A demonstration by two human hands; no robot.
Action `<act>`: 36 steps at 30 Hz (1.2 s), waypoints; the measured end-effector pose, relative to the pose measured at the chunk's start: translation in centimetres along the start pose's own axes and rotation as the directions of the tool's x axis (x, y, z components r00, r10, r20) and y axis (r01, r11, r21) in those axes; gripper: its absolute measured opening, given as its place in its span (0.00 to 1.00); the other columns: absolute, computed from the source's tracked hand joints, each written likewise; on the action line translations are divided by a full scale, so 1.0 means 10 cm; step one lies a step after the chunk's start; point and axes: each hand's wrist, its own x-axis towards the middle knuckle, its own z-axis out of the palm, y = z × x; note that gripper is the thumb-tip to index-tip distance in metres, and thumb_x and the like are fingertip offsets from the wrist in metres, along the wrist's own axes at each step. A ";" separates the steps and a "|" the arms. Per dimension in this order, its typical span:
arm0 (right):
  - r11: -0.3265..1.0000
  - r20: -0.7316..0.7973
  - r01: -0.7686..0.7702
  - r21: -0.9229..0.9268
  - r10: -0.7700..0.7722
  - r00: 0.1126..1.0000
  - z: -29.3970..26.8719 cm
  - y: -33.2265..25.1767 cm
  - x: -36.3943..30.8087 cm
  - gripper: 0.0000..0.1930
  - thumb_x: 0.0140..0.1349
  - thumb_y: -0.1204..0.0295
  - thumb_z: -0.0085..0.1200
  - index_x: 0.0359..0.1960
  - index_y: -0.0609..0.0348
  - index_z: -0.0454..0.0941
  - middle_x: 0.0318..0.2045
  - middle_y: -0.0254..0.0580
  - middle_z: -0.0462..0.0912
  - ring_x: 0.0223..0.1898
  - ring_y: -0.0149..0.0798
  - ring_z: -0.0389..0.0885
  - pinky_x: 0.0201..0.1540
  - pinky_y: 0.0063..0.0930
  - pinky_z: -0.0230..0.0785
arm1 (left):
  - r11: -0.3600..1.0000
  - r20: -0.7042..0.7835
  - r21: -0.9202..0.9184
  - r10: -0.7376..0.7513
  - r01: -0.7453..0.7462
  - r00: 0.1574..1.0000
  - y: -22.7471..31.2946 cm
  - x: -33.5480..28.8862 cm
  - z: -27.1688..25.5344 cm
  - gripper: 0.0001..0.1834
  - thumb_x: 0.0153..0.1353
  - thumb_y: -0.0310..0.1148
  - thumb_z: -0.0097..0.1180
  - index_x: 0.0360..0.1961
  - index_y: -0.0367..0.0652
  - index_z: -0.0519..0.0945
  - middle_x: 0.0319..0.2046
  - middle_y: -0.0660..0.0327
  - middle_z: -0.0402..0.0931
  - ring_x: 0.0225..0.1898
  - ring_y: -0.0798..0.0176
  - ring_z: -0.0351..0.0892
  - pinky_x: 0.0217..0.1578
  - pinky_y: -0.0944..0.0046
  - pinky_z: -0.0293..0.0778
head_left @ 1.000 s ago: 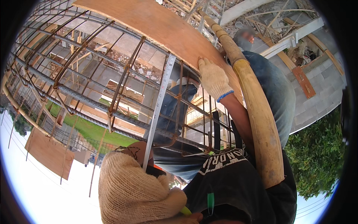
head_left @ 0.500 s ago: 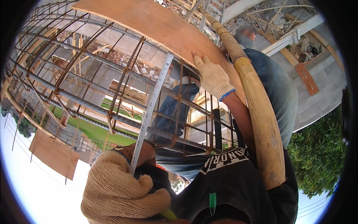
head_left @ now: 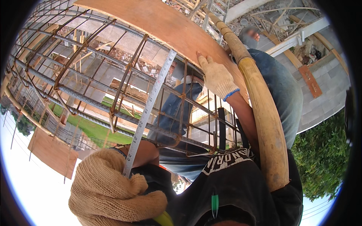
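Observation:
My left hand (head_left: pixel 109 192), in a tan knitted glove, is closed around a tape measure at the lower left. Only a yellow-green bit of the tape case (head_left: pixel 164 219) shows beneath the fingers. From that fist the silver tape blade (head_left: pixel 145 115) runs up across the steel bars, its far end at the near edge of a plywood sheet (head_left: pixel 151 22). My right hand (head_left: pixel 218 77), in a cream glove with a blue cuff, lies on the plywood near its right end, fingers stretched out and holding nothing.
A rusty rebar cage (head_left: pixel 86 101) spans the left and middle. A thick bamboo pole (head_left: pixel 260 116) slopes down beside my right arm. Another person in jeans (head_left: pixel 281 83) is beyond the pole. Rubble (head_left: pixel 241 22) and timber lie below; a green pen (head_left: pixel 215 205) hangs on my shirt.
My left hand has shifted left, and the lower part of the tape blade has swung left with it. My right hand stays on the plywood with little movement.

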 end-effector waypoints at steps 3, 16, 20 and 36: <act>0.999 0.012 -0.031 -0.015 0.031 0.999 -0.04 0.00 -0.03 0.39 0.68 0.70 0.59 0.80 0.53 0.56 0.62 0.66 0.75 0.52 0.64 0.85 0.51 0.54 0.81 | 1.000 0.004 -0.019 0.008 -0.008 1.000 0.00 0.01 -0.02 0.09 0.58 0.26 0.68 0.34 0.58 0.90 0.25 0.71 0.82 0.18 0.69 0.79 0.16 0.69 0.56; 0.997 -0.189 0.074 -0.034 -0.079 0.979 0.03 0.02 -0.02 0.37 0.63 0.68 0.64 0.74 0.60 0.66 0.61 0.52 0.77 0.65 0.54 0.76 0.59 0.46 0.79 | 0.997 0.023 -0.057 0.055 -0.054 0.998 -0.02 -0.02 -0.06 0.11 0.61 0.27 0.68 0.36 0.63 0.92 0.25 0.73 0.83 0.17 0.71 0.78 0.16 0.69 0.56; 0.992 -0.379 0.117 -0.036 -0.122 0.917 0.18 -0.01 0.02 0.35 0.61 0.68 0.65 0.69 0.65 0.70 0.62 0.50 0.77 0.64 0.53 0.77 0.59 0.45 0.78 | 0.995 0.033 -0.072 0.070 -0.068 0.997 -0.02 -0.02 -0.10 0.12 0.62 0.27 0.68 0.37 0.64 0.92 0.25 0.74 0.84 0.17 0.71 0.78 0.15 0.69 0.56; 0.995 -0.236 0.038 0.088 -0.016 0.972 0.19 -0.04 0.11 0.27 0.63 0.67 0.66 0.62 0.64 0.74 0.56 0.54 0.80 0.51 0.59 0.86 0.51 0.50 0.81 | 0.962 -0.017 0.195 -0.191 0.191 0.981 0.21 -0.03 -0.01 0.09 0.63 0.32 0.67 0.39 0.63 0.93 0.30 0.77 0.88 0.12 0.66 0.77 0.13 0.67 0.52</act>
